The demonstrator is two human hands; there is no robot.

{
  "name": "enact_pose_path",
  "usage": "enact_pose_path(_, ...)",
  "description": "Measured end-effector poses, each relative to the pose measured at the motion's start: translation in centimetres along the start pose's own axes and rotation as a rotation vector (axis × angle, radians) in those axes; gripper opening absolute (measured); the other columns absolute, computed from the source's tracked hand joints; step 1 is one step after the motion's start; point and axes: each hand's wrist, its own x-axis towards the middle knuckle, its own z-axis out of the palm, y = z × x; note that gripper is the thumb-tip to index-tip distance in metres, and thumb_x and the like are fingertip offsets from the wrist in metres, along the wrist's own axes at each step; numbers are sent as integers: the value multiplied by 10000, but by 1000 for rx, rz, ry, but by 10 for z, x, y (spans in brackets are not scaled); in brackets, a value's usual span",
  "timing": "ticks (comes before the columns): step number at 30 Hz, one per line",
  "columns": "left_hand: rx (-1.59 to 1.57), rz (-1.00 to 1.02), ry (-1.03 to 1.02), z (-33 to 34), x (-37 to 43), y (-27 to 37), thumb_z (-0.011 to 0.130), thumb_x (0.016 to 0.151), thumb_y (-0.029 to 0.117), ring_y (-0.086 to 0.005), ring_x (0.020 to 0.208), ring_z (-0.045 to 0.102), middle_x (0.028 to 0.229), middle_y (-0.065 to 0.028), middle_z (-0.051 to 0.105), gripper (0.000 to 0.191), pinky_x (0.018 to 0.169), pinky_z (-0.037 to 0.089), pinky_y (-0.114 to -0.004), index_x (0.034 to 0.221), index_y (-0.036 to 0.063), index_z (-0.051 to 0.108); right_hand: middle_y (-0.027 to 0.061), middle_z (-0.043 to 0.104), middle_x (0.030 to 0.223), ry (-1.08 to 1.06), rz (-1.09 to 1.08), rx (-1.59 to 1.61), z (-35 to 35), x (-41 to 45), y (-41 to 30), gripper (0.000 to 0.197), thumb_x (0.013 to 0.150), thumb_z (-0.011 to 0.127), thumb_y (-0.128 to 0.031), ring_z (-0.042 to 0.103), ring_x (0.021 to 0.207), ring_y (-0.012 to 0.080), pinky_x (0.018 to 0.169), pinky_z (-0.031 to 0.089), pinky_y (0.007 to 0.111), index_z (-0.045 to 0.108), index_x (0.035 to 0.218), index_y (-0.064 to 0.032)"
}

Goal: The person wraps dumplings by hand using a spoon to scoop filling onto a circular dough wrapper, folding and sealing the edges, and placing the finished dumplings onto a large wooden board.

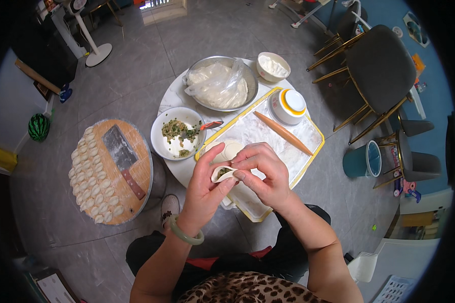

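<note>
Between my two hands is a dumpling, its dough wrapper folded around green-flecked filling and its left side still gaping. My left hand cradles it from below and the left. The thumb and fingers of my right hand pinch its right edge. Just beyond, round dough wrappers lie on a floured, yellow-rimmed board, partly hidden by my hands. A white bowl to the left holds chopped filling and a spoon with an orange handle.
A wooden rolling pin and an upturned white-and-yellow container rest on the board. Behind stand a metal basin with bagged dough and a flour bowl. At left, a round board carries rows of dumplings and a cleaver.
</note>
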Motion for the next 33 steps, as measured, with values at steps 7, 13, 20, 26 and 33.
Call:
enact_pose_path(7,-477,-226,30,7,-5,-15,523,927,88,-146,1052,552,1169,-79,541,380,909,478,-328,1290,40,421,99,610,939,100,-46,-42,1,-3,6,144,758,682,-59,561,901,221,806,434,336,629,889,-36)
enact_pose_path(13,-219,-163,14,0,-3,-16,504,940,91,-129,1012,571,1124,-65,575,298,891,482,-301,1226,12,480,133,574,1158,-73,116,-25,-7,10,-3,370,805,660,-207,535,1074,298,935,406,382,601,1119,-21)
enact_pose_path(20,-100,-231,-7,0,-3,-14,503,936,79,-120,1006,573,1106,-57,586,280,833,496,-264,1207,11,491,125,622,1126,-329,-14,-136,-16,9,3,358,838,621,-214,555,1099,316,947,411,413,603,1148,-35)
enact_pose_path(26,-75,-263,-57,6,-7,-18,498,942,93,-130,1010,578,1132,-59,572,286,849,492,-270,1219,25,479,92,651,1086,-265,-131,-319,-14,3,4,299,841,618,-203,594,1066,276,914,438,412,627,1096,-46)
enact_pose_path(33,-318,-241,36,8,-5,-27,481,952,103,-135,1047,552,1121,-54,562,286,901,463,-297,1228,38,448,151,555,1237,-329,30,-129,-11,5,5,460,854,600,-270,481,1199,334,983,378,429,526,1243,-34)
